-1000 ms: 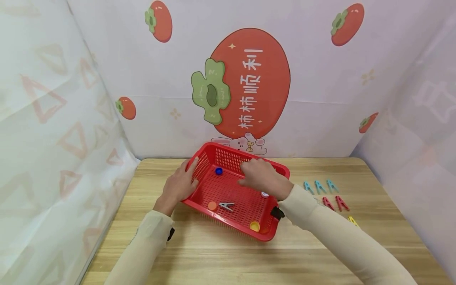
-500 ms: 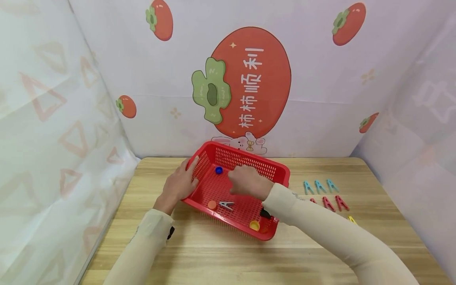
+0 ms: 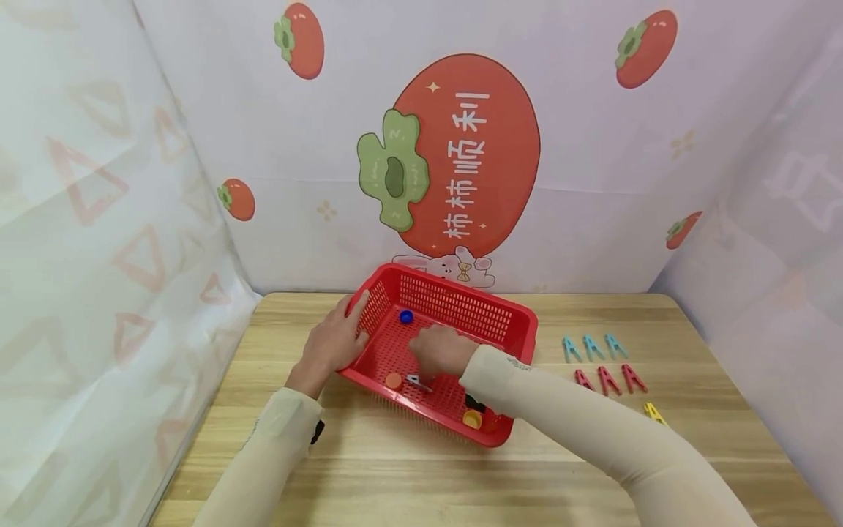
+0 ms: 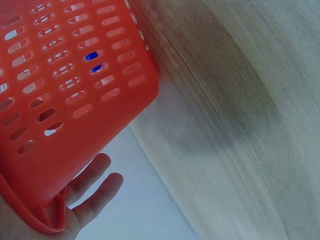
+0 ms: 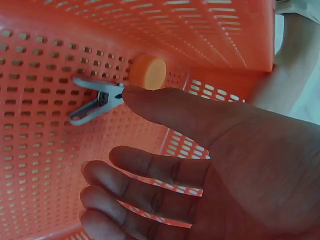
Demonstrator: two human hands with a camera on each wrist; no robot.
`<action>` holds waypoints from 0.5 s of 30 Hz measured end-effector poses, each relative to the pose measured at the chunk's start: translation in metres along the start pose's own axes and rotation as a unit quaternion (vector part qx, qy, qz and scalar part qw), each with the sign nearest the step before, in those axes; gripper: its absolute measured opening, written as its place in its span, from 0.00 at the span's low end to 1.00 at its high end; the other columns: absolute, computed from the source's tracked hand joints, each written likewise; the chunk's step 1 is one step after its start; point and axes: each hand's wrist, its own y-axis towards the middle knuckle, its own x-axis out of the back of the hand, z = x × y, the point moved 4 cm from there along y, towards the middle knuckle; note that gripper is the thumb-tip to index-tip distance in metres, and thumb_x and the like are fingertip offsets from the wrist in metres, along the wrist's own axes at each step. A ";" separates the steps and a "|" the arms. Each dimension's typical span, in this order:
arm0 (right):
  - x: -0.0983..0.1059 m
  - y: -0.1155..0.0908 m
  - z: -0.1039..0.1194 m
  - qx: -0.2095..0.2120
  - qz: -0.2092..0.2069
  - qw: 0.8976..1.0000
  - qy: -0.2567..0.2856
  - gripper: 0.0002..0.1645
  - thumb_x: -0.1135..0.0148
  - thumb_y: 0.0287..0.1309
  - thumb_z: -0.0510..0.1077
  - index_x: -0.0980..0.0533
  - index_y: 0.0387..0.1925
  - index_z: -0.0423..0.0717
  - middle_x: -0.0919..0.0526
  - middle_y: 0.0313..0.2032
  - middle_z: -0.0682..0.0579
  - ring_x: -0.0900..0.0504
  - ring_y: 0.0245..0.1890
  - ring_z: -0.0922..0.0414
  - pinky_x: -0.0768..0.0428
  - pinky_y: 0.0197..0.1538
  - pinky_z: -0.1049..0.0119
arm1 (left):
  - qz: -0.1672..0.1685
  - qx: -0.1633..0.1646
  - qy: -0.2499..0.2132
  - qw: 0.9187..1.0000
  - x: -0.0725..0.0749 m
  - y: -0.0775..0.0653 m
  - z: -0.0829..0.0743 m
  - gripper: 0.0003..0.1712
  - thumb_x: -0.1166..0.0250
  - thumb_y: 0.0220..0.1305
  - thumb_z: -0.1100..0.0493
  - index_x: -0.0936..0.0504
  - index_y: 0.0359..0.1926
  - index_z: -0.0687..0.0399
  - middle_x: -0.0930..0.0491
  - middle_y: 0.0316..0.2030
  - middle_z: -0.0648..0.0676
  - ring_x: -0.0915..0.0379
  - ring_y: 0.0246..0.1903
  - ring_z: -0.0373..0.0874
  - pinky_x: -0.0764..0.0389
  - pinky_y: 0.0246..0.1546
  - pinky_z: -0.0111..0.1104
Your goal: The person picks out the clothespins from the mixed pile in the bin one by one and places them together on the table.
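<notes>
A red plastic basket [image 3: 454, 300] stands at an angle on the table. My left hand [image 3: 332, 340] grips its left end, thumb over the rim, with fingers [image 4: 100, 197] outside the wall in the left wrist view. Inside the basket, my right hand [image 3: 443, 351] reaches down with relaxed, slightly bent fingers and holds nothing. Its thumb tip overlaps the end of a grey clothespin [image 5: 102, 86] in the right wrist view. Beside that clothespin lies an orange bottle cap [image 5: 155, 72]. A blue cap [image 3: 406, 317] sits at the far left inside, and a yellow cap [image 3: 472, 419] near the front right corner.
To the right of the basket, clothespins lie in rows on the wooden table [image 3: 395, 483]: three light blue clothespins [image 3: 591, 348], three red clothespins [image 3: 607, 380] and a yellow clothespin [image 3: 654, 413]. A printed cloth wall [image 3: 296, 234] rises behind the table.
My right hand has moved left and down inside the basket, from over its right part to the grey clothespin. My left hand has kept its grip on the basket, which has not moved.
</notes>
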 end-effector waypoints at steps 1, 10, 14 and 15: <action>-0.001 0.001 0.001 0.001 0.000 1.000 -0.006 0.14 0.18 0.61 0.50 0.15 0.44 0.53 0.17 0.33 0.57 0.22 0.34 0.57 0.17 0.40 0.65 | -0.001 0.000 0.000 1.000 0.000 0.000 0.000 0.49 0.38 0.77 0.54 0.52 0.90 0.42 0.44 0.83 0.66 0.25 0.63 0.63 0.13 0.58 0.60; -0.012 0.008 0.011 0.018 0.008 0.999 -0.026 0.08 0.23 0.65 0.46 0.15 0.41 0.52 0.17 0.34 0.57 0.24 0.34 0.58 0.19 0.42 0.65 | -0.003 0.001 0.001 1.000 0.000 -0.001 0.000 0.49 0.37 0.77 0.53 0.52 0.90 0.42 0.43 0.83 0.66 0.26 0.64 0.63 0.14 0.58 0.59; -0.020 0.011 0.014 0.025 0.014 0.999 -0.033 0.05 0.26 0.68 0.45 0.15 0.42 0.51 0.17 0.35 0.56 0.24 0.35 0.57 0.21 0.40 0.65 | -0.004 0.000 0.000 1.000 -0.001 -0.001 0.000 0.49 0.37 0.77 0.53 0.52 0.90 0.42 0.43 0.83 0.66 0.25 0.63 0.63 0.13 0.57 0.59; -0.022 0.012 0.015 0.028 0.016 0.999 -0.035 0.05 0.27 0.69 0.45 0.15 0.42 0.51 0.17 0.35 0.56 0.24 0.35 0.57 0.20 0.40 0.65 | -0.004 -0.001 0.000 1.000 -0.001 -0.001 0.000 0.49 0.37 0.77 0.53 0.52 0.90 0.42 0.43 0.83 0.66 0.25 0.63 0.63 0.13 0.57 0.59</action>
